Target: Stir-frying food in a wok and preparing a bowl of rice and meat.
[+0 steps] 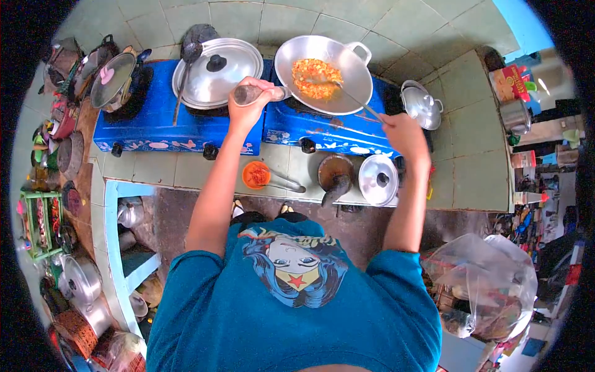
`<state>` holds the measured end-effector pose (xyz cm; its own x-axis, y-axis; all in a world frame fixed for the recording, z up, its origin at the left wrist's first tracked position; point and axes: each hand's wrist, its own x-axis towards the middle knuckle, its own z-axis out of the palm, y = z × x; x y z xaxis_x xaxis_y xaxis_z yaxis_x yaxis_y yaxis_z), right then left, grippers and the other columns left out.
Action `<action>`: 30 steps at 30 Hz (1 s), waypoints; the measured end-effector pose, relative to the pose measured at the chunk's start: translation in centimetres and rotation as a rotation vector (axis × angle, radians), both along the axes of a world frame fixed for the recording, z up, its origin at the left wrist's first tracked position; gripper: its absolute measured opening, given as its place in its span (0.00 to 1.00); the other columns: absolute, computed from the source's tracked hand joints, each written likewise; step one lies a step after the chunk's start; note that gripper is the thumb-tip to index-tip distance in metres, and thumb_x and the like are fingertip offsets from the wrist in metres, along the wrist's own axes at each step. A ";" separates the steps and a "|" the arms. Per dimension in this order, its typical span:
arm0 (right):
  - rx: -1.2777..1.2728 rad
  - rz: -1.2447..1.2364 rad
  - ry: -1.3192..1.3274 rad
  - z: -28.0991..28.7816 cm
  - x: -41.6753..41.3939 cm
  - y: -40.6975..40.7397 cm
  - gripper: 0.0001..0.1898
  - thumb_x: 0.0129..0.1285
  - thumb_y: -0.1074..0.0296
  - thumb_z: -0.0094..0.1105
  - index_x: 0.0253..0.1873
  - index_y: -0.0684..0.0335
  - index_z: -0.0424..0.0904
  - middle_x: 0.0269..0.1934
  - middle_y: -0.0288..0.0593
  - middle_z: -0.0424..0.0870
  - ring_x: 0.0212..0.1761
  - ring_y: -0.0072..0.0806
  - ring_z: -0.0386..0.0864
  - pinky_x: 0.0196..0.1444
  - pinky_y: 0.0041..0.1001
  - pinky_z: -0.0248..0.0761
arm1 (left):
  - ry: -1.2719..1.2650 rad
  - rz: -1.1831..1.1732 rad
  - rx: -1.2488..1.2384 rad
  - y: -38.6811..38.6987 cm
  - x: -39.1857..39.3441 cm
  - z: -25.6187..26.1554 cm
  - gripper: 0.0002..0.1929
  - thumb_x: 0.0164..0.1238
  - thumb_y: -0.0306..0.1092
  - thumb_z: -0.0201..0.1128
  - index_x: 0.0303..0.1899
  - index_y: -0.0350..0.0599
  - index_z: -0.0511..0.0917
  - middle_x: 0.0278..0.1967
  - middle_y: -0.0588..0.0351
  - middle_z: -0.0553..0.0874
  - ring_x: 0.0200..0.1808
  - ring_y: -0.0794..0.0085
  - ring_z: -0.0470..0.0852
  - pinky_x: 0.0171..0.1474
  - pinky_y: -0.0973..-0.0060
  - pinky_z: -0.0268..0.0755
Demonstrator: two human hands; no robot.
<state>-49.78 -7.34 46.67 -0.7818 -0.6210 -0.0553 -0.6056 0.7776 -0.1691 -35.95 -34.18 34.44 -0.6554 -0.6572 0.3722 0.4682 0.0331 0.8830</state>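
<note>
My left hand (252, 100) is closed around the long wooden-looking handle (248, 95) of a metal wok (357, 88). Orange-red chopped food (316, 76) lies in the bottom of the wok, which sits on the right side of a blue gas stove (297, 124). Held in my right hand (405, 139) is a metal spatula or ladle (360, 104); its head is partly buried in the food. Left of the wok, a lidded pan (241, 58) rests on the stove, with a dark-headed ladle (183, 86) lying across its lid.
On the tiled counter's front edge stand an orange bowl (249, 173) with tongs (288, 184), a stone mortar (325, 169) with a pestle (337, 189), and a metal lid (372, 186). A small lidded pot (420, 107) stands right of the stove. At far left is a strainer-covered pan (111, 86).
</note>
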 end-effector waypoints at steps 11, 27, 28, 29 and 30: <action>-0.051 0.089 0.054 -2.1 0.2 -0.3 0.13 0.54 0.67 0.50 0.43 0.56 0.80 0.27 0.55 0.79 0.31 0.50 0.78 0.37 0.43 0.72 | -0.042 0.016 -0.022 -0.2 0.0 -0.2 0.07 0.50 0.17 0.60 0.29 0.40 0.72 0.34 0.49 0.82 0.42 0.68 0.80 0.48 0.72 0.71; -0.228 -0.120 0.115 -5.6 -0.7 -6.1 0.10 0.54 0.69 0.49 0.38 0.64 0.78 0.33 0.59 0.79 0.37 0.53 0.78 0.41 0.44 0.72 | -0.025 -0.004 -0.006 0.3 -0.4 0.3 0.07 0.50 0.17 0.60 0.28 0.41 0.72 0.33 0.50 0.82 0.41 0.69 0.80 0.48 0.73 0.71; -0.236 -0.132 0.132 -6.1 -0.8 -6.6 0.10 0.53 0.71 0.48 0.37 0.65 0.78 0.33 0.59 0.79 0.36 0.54 0.78 0.41 0.45 0.71 | -0.023 -0.008 -0.006 0.4 -0.5 0.3 0.07 0.50 0.17 0.60 0.28 0.41 0.72 0.33 0.50 0.82 0.41 0.69 0.80 0.48 0.73 0.71; -0.236 -0.138 0.135 -6.6 -0.6 -6.7 0.10 0.53 0.71 0.48 0.37 0.65 0.78 0.33 0.59 0.79 0.36 0.54 0.78 0.41 0.45 0.71 | -0.005 -0.023 -0.002 0.5 -0.7 0.4 0.07 0.50 0.17 0.61 0.28 0.41 0.72 0.33 0.50 0.82 0.41 0.69 0.80 0.48 0.73 0.71; -0.224 -0.131 0.099 -6.8 0.3 -7.3 0.10 0.52 0.72 0.48 0.38 0.64 0.78 0.33 0.60 0.79 0.36 0.54 0.77 0.41 0.45 0.71 | 0.010 -0.030 0.005 0.5 -0.7 0.3 0.08 0.50 0.17 0.61 0.28 0.41 0.72 0.33 0.50 0.82 0.41 0.69 0.80 0.48 0.73 0.71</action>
<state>-49.48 -14.62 39.87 -0.8509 -0.5027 0.1527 -0.5248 0.8001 -0.2904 -36.66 -33.67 34.74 -0.6711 -0.6392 0.3754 0.4773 0.0149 0.8786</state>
